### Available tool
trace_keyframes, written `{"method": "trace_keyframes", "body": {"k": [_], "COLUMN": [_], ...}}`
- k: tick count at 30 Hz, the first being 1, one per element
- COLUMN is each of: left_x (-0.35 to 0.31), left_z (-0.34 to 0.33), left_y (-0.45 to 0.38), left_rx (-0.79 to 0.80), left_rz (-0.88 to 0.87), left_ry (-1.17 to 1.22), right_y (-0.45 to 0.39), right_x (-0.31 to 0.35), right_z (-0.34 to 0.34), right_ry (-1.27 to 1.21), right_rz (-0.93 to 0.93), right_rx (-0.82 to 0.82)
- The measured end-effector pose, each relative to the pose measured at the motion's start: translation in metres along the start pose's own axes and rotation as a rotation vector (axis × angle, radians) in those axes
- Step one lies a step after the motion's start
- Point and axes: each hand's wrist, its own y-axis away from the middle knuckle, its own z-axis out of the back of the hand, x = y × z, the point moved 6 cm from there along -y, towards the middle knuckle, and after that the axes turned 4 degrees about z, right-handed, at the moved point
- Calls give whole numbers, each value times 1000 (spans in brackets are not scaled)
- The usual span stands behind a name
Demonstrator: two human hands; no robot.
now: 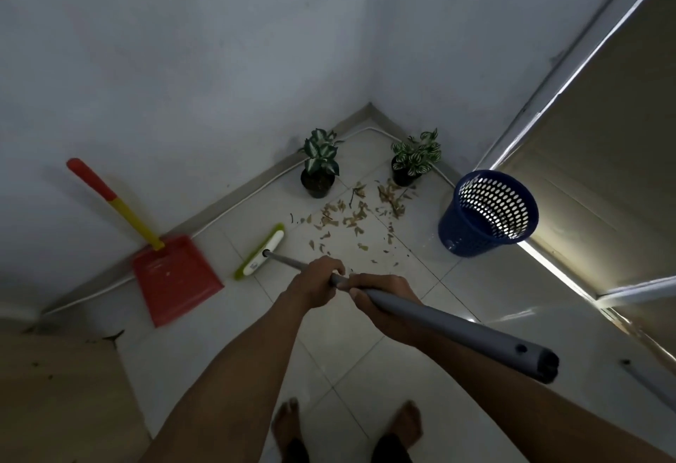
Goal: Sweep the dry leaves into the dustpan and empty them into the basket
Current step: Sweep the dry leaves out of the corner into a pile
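Head view: a tiled floor (365, 371) is meeting two walls at a corner.
Writing: a small mark is showing on the broom head, too blurred to read.
Dustpan (175, 279): one, red with a red-and-yellow handle, is leaning against the left wall.
Basket (486, 213): one, blue and perforated, is standing upright at the right.
Broom (402, 309): one, grey-handled; its white-and-green head (261, 252) is resting on the floor between dustpan and leaves.
Potted plants: two, (319, 164) and (411, 159), are standing in the corner.
Left hand (318, 281): is wrapping closed around the handle, nearer the head.
Right hand (384, 303): is gripping the handle just behind.
Dry leaves (355, 217): are lying scattered beyond both hands, right of the broom head, apart from it.
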Motion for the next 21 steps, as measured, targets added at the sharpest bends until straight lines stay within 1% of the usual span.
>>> {"method": "trace_keyframes", "body": {"k": [2, 5, 7, 10, 13, 15, 17, 19, 21], "left_x": [-13, -26, -26, -19, -13, -13, -12, -9, -7], "left_z": [-1, -2, -4, -6, -8, -9, -11, -9, -3], "left_y": [-14, -38, -54, -77, -105, -123, -144, -160, -171], "left_rx": [5, 5, 17, 81, 134, 183, 204, 162, 100], "left_rz": [20, 48, 95, 145, 156, 148, 133, 132, 143], "left_ry": [-63, -126, -164, -224, -262, -264, -217, -131, -63], "right_y": [-3, -10, -19, -34, -53, -64, -73, -81, -88], "right_x": [-4, -13, -22, -41, -63, -79, -93, -104, -110], "right_z": [19, 50, 62, 65, 68, 72, 79, 91, 102], "right_ry": [7, 104, 138, 180, 239, 238, 202, 153, 109], "right_rz": [45, 118, 185, 284, 291, 253, 217, 185, 157], "right_rx": [37, 75, 144, 293, 370, 354, 285, 146, 49]}}
